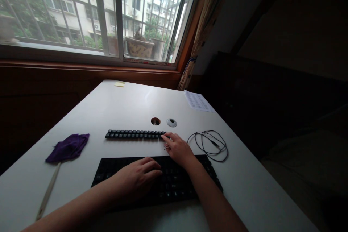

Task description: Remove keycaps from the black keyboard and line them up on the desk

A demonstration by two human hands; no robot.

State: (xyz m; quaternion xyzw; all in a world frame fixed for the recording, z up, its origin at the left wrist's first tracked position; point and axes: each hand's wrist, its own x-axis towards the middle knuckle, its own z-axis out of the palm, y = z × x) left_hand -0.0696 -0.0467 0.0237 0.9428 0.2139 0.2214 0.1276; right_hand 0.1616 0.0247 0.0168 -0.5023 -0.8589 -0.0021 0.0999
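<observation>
A black keyboard (174, 179) lies across the near part of the white desk, partly covered by my forearms and hands. My left hand (143, 174) rests over its middle, fingers bent and close together, with thumb and index tips near each other. Whatever is between them is hidden. Beyond the keyboard stands a double row of black keycaps (133, 135). My right hand (176, 148) reaches to the row's right end, its fingertips touching the last keycaps. A small thin, shiny piece (166, 147) shows at its curled fingers, too small to name.
A coiled black cable (214, 144) lies to the right. On the left are a purple cloth (69, 146) and a pale flat stick (49, 192). Behind the keycaps are a round desk hole (156, 121) and a grey ring cover (172, 122). Printed paper (199, 101) and a yellow note (119, 84) lie farther back.
</observation>
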